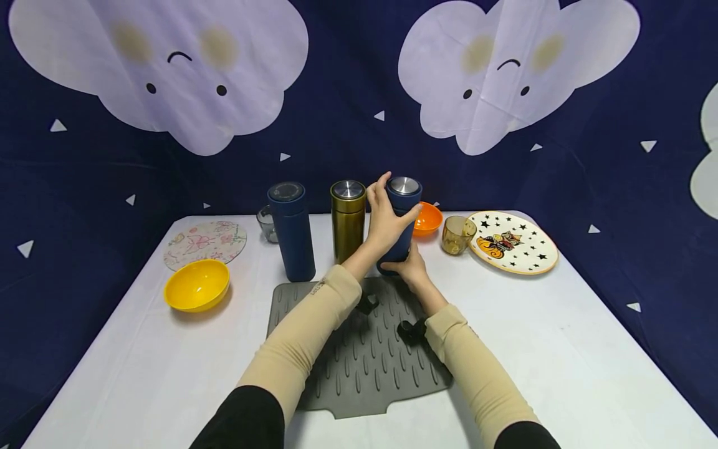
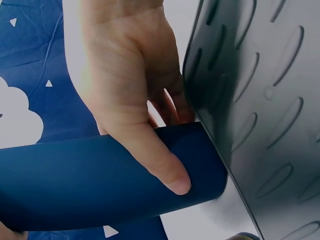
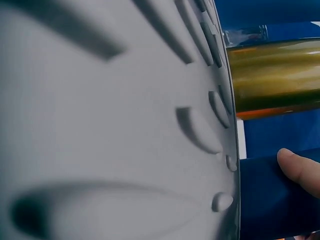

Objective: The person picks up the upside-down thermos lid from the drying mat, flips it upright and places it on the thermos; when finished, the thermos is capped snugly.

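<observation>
A dark blue thermos bottle (image 1: 399, 236) with a silver-topped lid stands behind the grey ridged mat (image 1: 359, 374). My left hand (image 1: 387, 219) grips its upper body from the left, the thumb across the front. Low down, my right hand (image 1: 411, 268) holds it near the base from the right. In the left wrist view the right hand (image 2: 130, 85) has its thumb on the blue bottle (image 2: 95, 175) beside the mat edge. The right wrist view has a thumb on the bottle (image 3: 270, 200). Whether its base touches the table cannot be told.
A gold thermos (image 1: 348, 224) and another blue thermos (image 1: 296, 237) stand to the left, a clear glass (image 1: 266, 226) behind. Farther left are a yellow bowl (image 1: 197, 287) and patterned round mat (image 1: 204, 243). At right sit an orange bowl (image 1: 429, 219), amber glass (image 1: 456, 236) and star-patterned plate (image 1: 527, 243).
</observation>
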Tool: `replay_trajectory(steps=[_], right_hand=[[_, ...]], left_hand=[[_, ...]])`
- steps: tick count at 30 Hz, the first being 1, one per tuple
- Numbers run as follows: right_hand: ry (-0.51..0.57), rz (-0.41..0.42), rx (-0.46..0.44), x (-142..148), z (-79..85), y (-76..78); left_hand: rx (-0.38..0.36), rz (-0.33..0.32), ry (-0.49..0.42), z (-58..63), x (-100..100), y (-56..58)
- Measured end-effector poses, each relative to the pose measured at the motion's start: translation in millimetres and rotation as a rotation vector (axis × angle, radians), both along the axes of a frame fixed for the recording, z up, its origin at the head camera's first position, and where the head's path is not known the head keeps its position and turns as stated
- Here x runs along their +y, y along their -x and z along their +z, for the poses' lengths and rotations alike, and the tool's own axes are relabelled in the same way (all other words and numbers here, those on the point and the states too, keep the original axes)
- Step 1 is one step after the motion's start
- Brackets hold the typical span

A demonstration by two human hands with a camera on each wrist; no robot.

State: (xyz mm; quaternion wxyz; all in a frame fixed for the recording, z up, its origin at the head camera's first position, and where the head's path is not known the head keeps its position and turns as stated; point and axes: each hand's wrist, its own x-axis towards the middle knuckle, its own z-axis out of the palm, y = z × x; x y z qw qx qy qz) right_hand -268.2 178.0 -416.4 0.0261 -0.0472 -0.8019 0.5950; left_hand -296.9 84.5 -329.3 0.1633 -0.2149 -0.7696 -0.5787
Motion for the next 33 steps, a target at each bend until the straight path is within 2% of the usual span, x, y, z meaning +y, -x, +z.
replay_trajectory(steps=[8, 15, 21, 28, 33], right_hand=[[-0.002, 0.004, 0.021, 2.6, 0.0, 3.5], [-0.013, 0.0, -0.003, 2.3, -0.6, 1.8], [-0.012, -0.001, -0.004, 0.9, -1.3, 0.3], [-0.016, -0.002, 0.002, 0.6, -0.3, 0.0], [-0.008, -0.001, 0.012, 0.8, 0.1, -0.6]], left_hand=[[-0.001, -0.032, 0.007, 4.0, -0.2, 0.5], [0.011, 0.008, 0.028, 1.5, 1.5, -0.2], [0.004, -0.058, 0.026, -0.8, -3.2, 1.9], [0.009, -0.008, 0.036, -1.7, -0.7, 1.6], [0.017, -0.037, 0.034, -2.8, -1.8, 1.7]])
